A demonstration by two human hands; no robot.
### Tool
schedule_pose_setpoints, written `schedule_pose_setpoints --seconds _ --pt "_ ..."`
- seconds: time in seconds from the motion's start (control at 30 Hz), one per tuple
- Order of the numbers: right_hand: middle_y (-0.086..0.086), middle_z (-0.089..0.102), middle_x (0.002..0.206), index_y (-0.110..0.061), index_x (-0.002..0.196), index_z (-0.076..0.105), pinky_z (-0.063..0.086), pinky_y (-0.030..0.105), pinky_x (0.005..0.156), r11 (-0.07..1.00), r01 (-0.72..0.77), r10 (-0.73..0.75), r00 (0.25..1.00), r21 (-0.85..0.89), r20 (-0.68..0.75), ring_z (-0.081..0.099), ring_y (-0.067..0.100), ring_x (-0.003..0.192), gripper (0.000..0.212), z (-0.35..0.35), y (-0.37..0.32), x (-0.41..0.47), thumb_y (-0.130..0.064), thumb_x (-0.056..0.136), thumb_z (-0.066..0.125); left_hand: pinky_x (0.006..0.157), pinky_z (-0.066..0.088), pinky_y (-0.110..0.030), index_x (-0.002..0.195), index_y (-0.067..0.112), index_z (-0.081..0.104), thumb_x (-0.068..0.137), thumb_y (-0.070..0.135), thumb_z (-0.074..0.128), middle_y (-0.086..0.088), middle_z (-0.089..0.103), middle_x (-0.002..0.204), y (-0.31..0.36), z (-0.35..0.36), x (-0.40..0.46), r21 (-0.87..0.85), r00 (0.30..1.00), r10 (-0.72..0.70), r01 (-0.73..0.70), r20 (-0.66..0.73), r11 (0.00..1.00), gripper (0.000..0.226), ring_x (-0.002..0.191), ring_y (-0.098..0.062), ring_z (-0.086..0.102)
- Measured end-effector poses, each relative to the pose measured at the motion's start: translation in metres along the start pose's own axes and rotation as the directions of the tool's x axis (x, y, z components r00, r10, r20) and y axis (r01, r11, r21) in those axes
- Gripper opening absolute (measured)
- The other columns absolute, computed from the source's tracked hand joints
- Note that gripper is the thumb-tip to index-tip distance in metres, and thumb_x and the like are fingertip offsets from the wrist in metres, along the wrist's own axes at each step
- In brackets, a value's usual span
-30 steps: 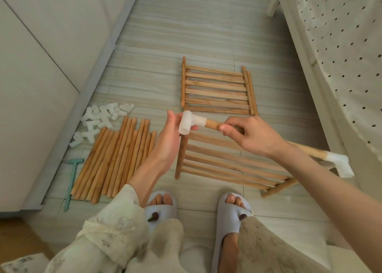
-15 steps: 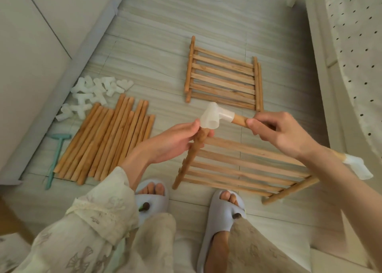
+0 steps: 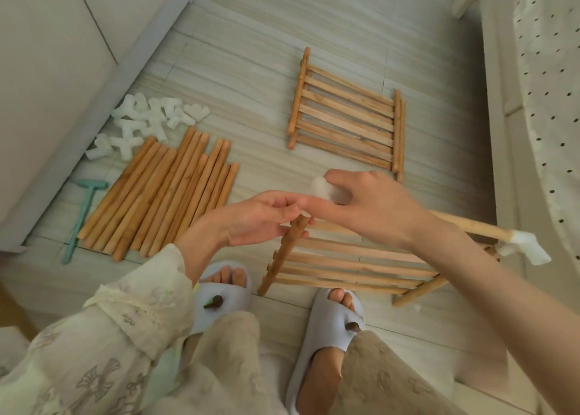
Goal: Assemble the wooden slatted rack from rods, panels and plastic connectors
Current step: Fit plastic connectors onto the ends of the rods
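Left of the near slatted panel lies the rod bundle, with connectors behind it, a mallet further left, and a second panel behind.

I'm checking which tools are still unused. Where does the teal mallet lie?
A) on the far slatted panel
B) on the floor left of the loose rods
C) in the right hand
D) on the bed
B: the teal mallet lies on the floor just left of the loose rods, in neither hand.
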State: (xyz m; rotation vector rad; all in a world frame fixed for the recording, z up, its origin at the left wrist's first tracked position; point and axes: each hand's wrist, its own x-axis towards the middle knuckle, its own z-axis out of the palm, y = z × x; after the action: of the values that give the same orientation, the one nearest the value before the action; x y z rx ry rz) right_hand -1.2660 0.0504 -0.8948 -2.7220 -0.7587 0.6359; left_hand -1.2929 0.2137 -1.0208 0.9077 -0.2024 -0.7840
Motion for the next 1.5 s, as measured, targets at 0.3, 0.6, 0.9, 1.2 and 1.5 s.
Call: schedule_pose_setpoints --seconds 0.3,0.6,0.9,1.2,1.5 --pt "-0.002 0.054 0.065 -0.018 0.072 0.048 0.036 0.034 0.059 0.991 -0.104 0.107 0.994 0.08 -0.026 0.05 0.018 0.067 0.038 -0.001 0.003 -0.003 -0.056 0.076 0.047 0.094 0.045 -0.032 0.109 0.007 0.055 0.061 0.053 0.081 0.006 0.061 0.089 -0.005 0.012 0.007 -0.019 0.999 -0.002 0.001 -0.052 1.0 0.071 0.089 -0.008 0.055" --pt "-0.005 0.049 0.06 -0.025 0.067 0.042 0.039 0.036 0.061 0.994 -0.087 0.088 0.996 0.073 -0.008 0.049 0.018 0.065 0.03 0.0 0.0 -0.005 -0.055 0.072 0.046 0.092 0.045 -0.031 0.1 0.012 0.052 0.064 0.054 0.078 0.011 0.061 0.083 -0.008 0.017 0.003 -0.03 0.998 -0.006 0.004 -0.066 1.0 0.061 0.086 -0.008 0.053" --pt "-0.007 0.046 0.055 -0.031 0.064 0.037 0.029 0.026 0.052 0.999 0.044 -0.046 0.996 -0.031 -0.071 0.047 0.007 0.056 0.042 0.007 0.002 -0.007 -0.072 0.064 0.028 0.097 0.044 -0.036 0.102 0.013 0.061 0.066 0.048 0.079 -0.006 0.051 0.094 -0.006 0.012 -0.007 -0.023 0.998 0.003 -0.005 -0.07 1.0 0.053 0.093 -0.011 0.056" --pt "0.0 0.048 0.055 -0.02 0.063 0.038 0.035 0.031 0.053 0.993 0.119 -0.121 0.959 -0.025 -0.258 0.046 0.016 0.054 0.049 -0.011 0.008 -0.004 -0.067 0.07 0.026 0.08 0.038 -0.032 0.1 -0.004 0.058 0.069 0.043 0.076 -0.007 0.057 0.091 0.016 0.028 0.002 -0.025 0.977 0.093 -0.1 -0.191 0.995 0.059 0.086 -0.019 0.05" --pt "0.01 0.048 0.062 0.003 0.071 0.056 0.033 0.031 0.061 0.847 0.166 0.121 0.865 0.505 -0.488 0.042 0.015 0.061 0.054 -0.087 0.015 -0.028 -0.05 0.078 0.05 0.105 0.039 -0.037 0.094 0.001 0.065 0.08 0.032 0.057 0.008 0.069 0.079 0.145 0.1 0.032 0.439 0.945 0.178 -0.041 -0.274 0.897 0.035 0.09 -0.012 0.061"
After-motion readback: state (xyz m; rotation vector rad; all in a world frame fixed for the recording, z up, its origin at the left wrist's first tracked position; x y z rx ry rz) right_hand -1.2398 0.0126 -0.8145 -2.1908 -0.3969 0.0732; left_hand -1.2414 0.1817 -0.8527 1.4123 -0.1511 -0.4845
